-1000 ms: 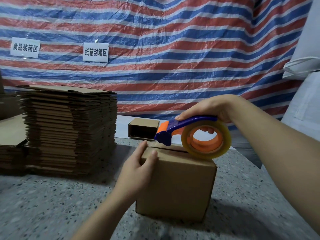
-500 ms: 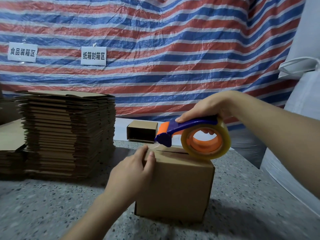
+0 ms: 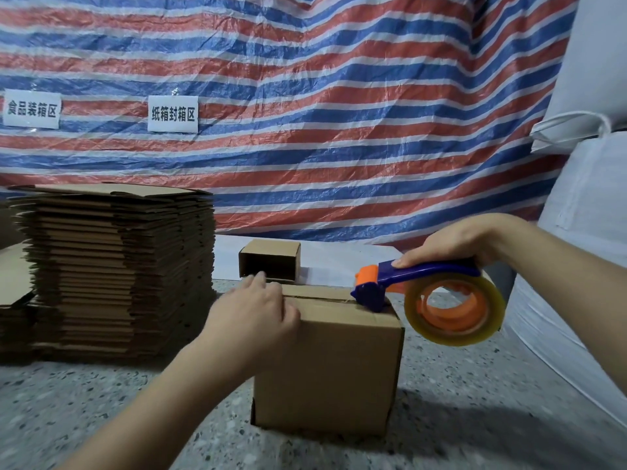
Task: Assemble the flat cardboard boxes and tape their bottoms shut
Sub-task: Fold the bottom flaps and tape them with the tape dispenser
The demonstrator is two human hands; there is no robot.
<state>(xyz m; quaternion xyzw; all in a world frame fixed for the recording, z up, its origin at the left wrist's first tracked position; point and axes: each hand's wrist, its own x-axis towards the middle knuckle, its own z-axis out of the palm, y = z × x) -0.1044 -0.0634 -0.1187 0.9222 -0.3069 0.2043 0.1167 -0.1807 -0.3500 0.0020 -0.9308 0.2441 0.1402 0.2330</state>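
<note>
A cardboard box (image 3: 327, 368) stands upright on the speckled stone desk (image 3: 101, 418), its closed flaps facing up with the seam running across the top. The left hand (image 3: 252, 315) lies over the box's top left edge — fingers (image 3: 259, 281) fairly straight and pressing down on the flaps, thumb against the near upper corner; it is somewhat motion-blurred. The right hand (image 3: 454, 242) grips the blue handle of a tape dispenser (image 3: 424, 293), fingers curled round it, with the forefinger laid along the top of the handle. The dispenser's blue-and-orange head touches the box at the top right edge, right on the seam, while its roll of clear tape (image 3: 454, 310) on an orange hub hangs just past the box's right side, off the desk surface.

To the left, a tall stack of flat cardboard boxes (image 3: 115, 266) sits on the desk, well apart from the upright box, with a lower pile (image 3: 13, 293) at the left edge of the view. Behind the upright box, a small open box (image 3: 269, 264) lies on its side on a white sheet (image 3: 325, 259), its opening towards the camera. A red, white and blue striped tarp (image 3: 339, 113) hangs behind, carrying two white paper labels (image 3: 173, 114) with Chinese characters. White woven sacks (image 3: 583, 215) rise at the right.
</note>
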